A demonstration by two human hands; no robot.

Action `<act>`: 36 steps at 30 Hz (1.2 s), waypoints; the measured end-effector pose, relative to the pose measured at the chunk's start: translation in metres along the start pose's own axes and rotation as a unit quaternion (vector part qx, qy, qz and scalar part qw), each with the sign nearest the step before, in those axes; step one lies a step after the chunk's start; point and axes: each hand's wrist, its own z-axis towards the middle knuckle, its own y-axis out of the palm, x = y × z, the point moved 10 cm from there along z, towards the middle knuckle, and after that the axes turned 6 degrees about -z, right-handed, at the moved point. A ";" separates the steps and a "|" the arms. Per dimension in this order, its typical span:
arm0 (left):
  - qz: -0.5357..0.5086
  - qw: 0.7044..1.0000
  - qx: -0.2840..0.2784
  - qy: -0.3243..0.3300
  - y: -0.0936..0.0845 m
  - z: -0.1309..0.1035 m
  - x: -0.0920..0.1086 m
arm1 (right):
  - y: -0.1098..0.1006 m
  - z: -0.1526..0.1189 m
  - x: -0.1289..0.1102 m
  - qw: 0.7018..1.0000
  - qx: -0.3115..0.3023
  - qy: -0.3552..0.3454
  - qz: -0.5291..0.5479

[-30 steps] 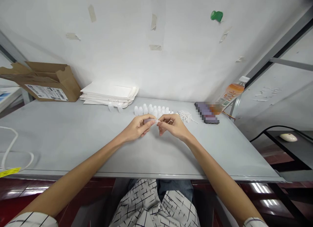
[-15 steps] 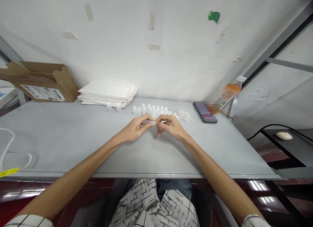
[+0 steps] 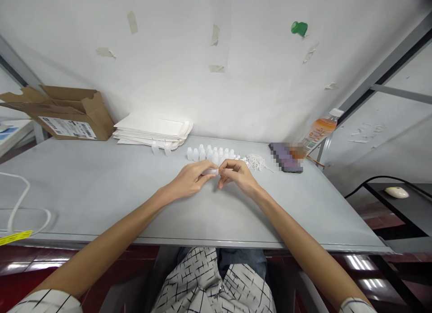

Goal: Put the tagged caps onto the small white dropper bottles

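Observation:
My left hand (image 3: pixel 191 179) is closed round a small translucent plastic bottle (image 3: pixel 209 171), which lies level with its end towards the right. My right hand (image 3: pixel 239 174) pinches at that end, fingertips almost meeting those of the left. What lies between the right fingertips is too small to make out. Just behind the hands stand several small white plastic bottles (image 3: pixel 195 155) in close rows, partly hidden by the fingers. To their right is a heap of thin white strands (image 3: pixel 257 162) with small pieces at its left side.
Two more small bottles (image 3: pixel 168 149) stand at the left, before a stack of white envelopes or sheets (image 3: pixel 151 129). An open cardboard box (image 3: pixel 77 117) sits far left. A phone (image 3: pixel 281 155) and an orange drink bottle (image 3: pixel 317 131) are right. A white cable (image 3: pixel 20 200) lies left on the grey table (image 3: pixel 111 182).
The whole view has shifted slightly, so things appear a little further right and lower. Both hands stay together at the small bottle, and its visible part between the fingers is somewhat shorter.

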 end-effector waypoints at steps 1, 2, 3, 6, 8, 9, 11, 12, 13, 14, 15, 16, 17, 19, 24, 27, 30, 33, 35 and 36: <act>0.022 1.000 0.001 0.016 0.000 -0.001 0.002 | 0.000 0.000 0.003 1.000 -0.005 0.010 0.010; 0.044 0.999 0.002 0.032 0.001 -0.001 0.003 | 0.001 0.001 0.007 0.999 -0.012 0.024 0.021; 0.064 0.997 0.004 0.048 0.001 -0.002 0.005 | 0.002 0.001 0.011 0.998 -0.022 0.040 0.034; 0.100 0.991 0.006 0.092 0.004 -0.004 0.011 | 0.006 0.000 0.021 0.993 -0.052 0.079 0.066; 0.099 0.988 0.018 0.118 0.004 -0.005 0.015 | 0.008 -0.001 0.022 0.992 -0.065 0.085 0.074; 0.093 0.987 0.028 0.126 0.003 -0.006 0.016 | 0.009 -0.001 0.021 0.991 -0.069 0.083 0.074; 0.067 0.989 0.051 0.121 -0.002 -0.006 0.015 | 0.010 -0.001 0.016 0.992 -0.071 0.076 0.067; 0.050 0.991 0.061 0.105 -0.004 -0.005 0.011 | 0.009 -0.001 0.013 0.993 -0.067 0.072 0.060; 0.033 0.994 0.070 0.082 -0.006 -0.003 0.007 | 0.008 -0.001 0.010 0.995 -0.060 0.067 0.050; 0.019 0.995 0.077 0.057 -0.008 -0.002 0.002 | 0.007 -0.001 0.006 0.996 -0.051 0.062 0.039; 0.008 0.996 0.085 0.032 -0.010 -0.001 -0.003 | 0.004 -0.001 0.004 0.997 -0.040 0.058 0.030; -0.001 0.996 0.092 0.010 -0.012 0.000 -0.007 | 0.001 -0.001 0.001 0.998 -0.029 0.056 0.025; -0.012 0.995 0.097 -0.010 -0.013 0.000 -0.011 | -0.001 -0.001 0.000 0.998 -0.020 0.055 0.024; -0.056 0.993 0.090 -0.050 -0.011 0.001 -0.019 | -0.006 0.000 -0.002 0.998 -0.010 0.055 0.033; -0.251 0.958 0.046 -0.134 0.006 0.001 -0.034 | -0.017 0.001 -0.004 0.999 -0.004 0.040 0.026; -0.364 0.920 0.018 -0.145 0.014 0.002 -0.033 | -0.027 0.002 -0.009 0.999 0.025 0.020 0.019; -0.444 0.882 0.004 -0.158 0.016 0.002 -0.032 | -0.038 0.001 -0.018 0.998 0.062 -0.004 0.013; -0.508 0.844 0.007 -0.173 0.016 0.001 -0.033 | -0.051 -0.002 -0.027 0.994 0.104 -0.022 -0.004; -0.545 0.819 0.012 -0.180 0.017 0.001 -0.033 | -0.060 -0.005 -0.031 0.991 0.127 -0.031 -0.033; -0.558 0.810 0.015 -0.183 0.018 0.001 -0.033 | -0.065 -0.006 -0.033 0.988 0.137 -0.036 -0.056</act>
